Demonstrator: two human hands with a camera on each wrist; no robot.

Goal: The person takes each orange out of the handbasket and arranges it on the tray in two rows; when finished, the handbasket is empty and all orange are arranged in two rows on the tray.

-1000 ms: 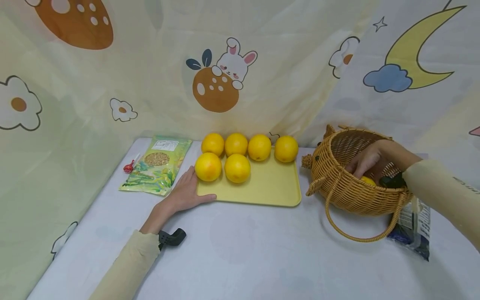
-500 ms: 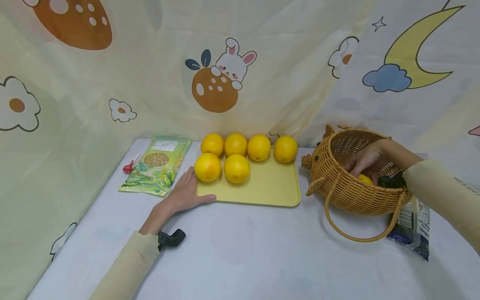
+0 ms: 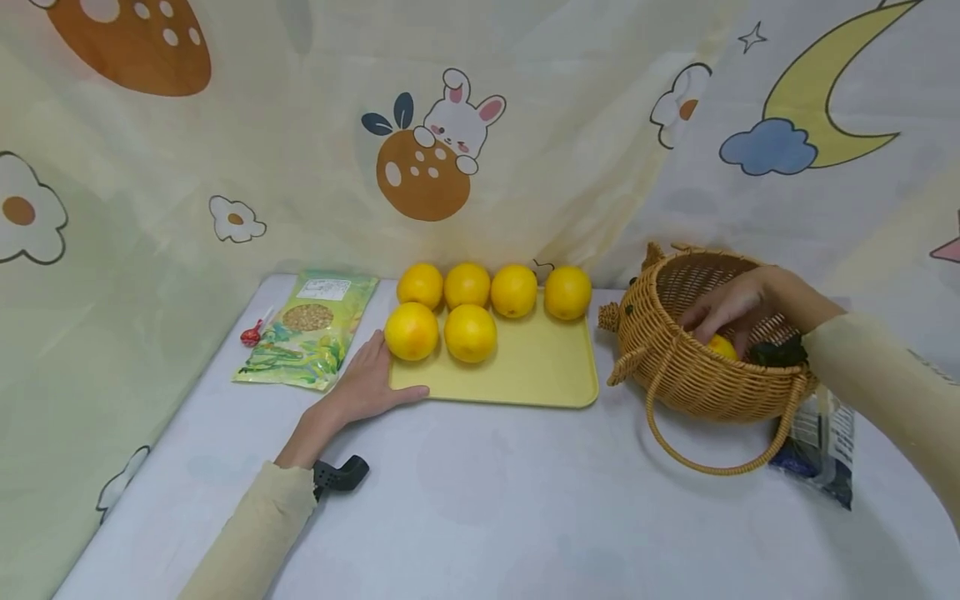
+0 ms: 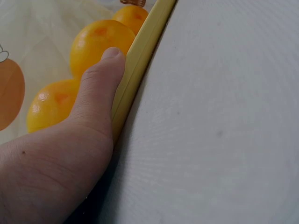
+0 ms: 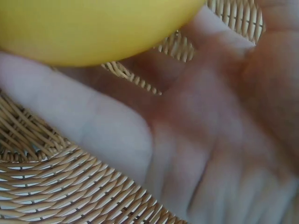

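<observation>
My left hand (image 3: pixel 363 383) lies at the left front corner of a yellow tray (image 3: pixel 547 367), fingers extended along its left side and thumb along the front edge. In the left wrist view the thumb (image 4: pixel 100 88) overlaps the tray's rim (image 4: pixel 135 70). Several oranges sit on the tray, with an orange (image 3: pixel 411 331) closest to the fingers and another orange (image 3: pixel 470 333) beside it. My right hand (image 3: pixel 735 307) reaches into a wicker pig-shaped basket (image 3: pixel 697 383). Its fingers and thumb hold an orange (image 5: pixel 93 28) there, partly hidden by the basket's rim.
Left of the tray lies a green bag (image 3: pixel 311 333) with a clear window, a red lollipop (image 3: pixel 251 337) against its edge. A dark blue packet (image 3: pixel 817 454) is partly under the basket. The basket's handle (image 3: pixel 712 469) hangs down in front. A printed cloth (image 3: pixel 562 142) hangs behind.
In the basket, the orange shows more above the rim as my right hand lifts it slightly. My left hand stays at the tray corner. The head view has shifted a little.
</observation>
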